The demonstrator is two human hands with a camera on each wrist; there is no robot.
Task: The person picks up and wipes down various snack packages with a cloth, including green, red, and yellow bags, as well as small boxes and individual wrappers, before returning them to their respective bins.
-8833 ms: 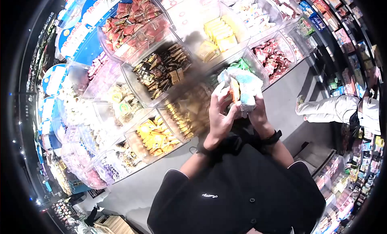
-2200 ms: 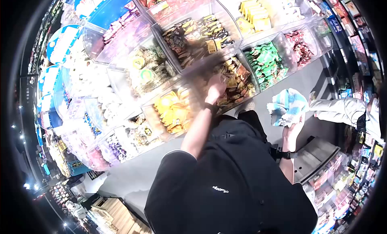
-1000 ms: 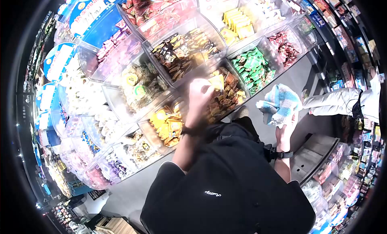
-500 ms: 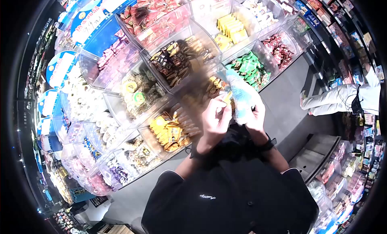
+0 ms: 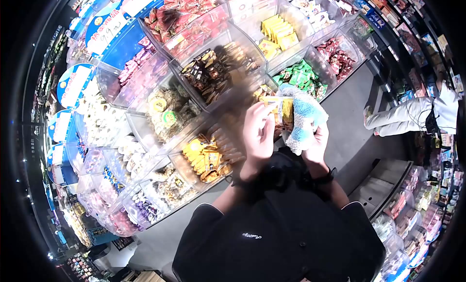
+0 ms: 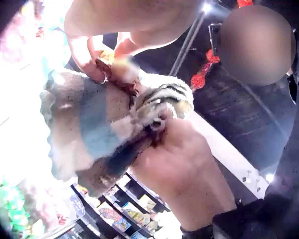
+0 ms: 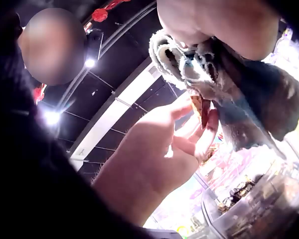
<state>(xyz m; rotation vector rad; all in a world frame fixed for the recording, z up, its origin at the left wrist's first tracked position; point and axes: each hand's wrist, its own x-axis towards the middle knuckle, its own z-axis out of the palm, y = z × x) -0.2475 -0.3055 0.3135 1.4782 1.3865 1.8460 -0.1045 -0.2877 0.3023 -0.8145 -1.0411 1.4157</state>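
Observation:
In the head view my left hand (image 5: 258,136) pinches a small yellow-brown packet (image 5: 287,113) by its edge, flat against a fluffy blue-and-white cloth (image 5: 308,112). My right hand (image 5: 317,145) grips that cloth from the other side. The left wrist view has the left hand (image 6: 134,22) at the top, its fingers round the packet (image 6: 107,72), with the cloth (image 6: 94,107) bunched in the right hand (image 6: 177,167). From the right wrist, the cloth (image 7: 274,94) partly hides the fingers of the right hand (image 7: 219,25); the packet's edge (image 7: 199,110) touches it.
Clear-walled bins of wrapped snacks spread in front, among them green packets (image 5: 302,78), orange packets (image 5: 206,158) and dark packets (image 5: 213,70). Grey floor (image 5: 347,107) lies right of the bins. A person in white trousers (image 5: 405,118) stands at the right, near stocked shelves.
Since a second ago, my left hand has come from over the bins to the cloth, and my right hand has brought the cloth left. The packet now shows more of its face than half a second ago.

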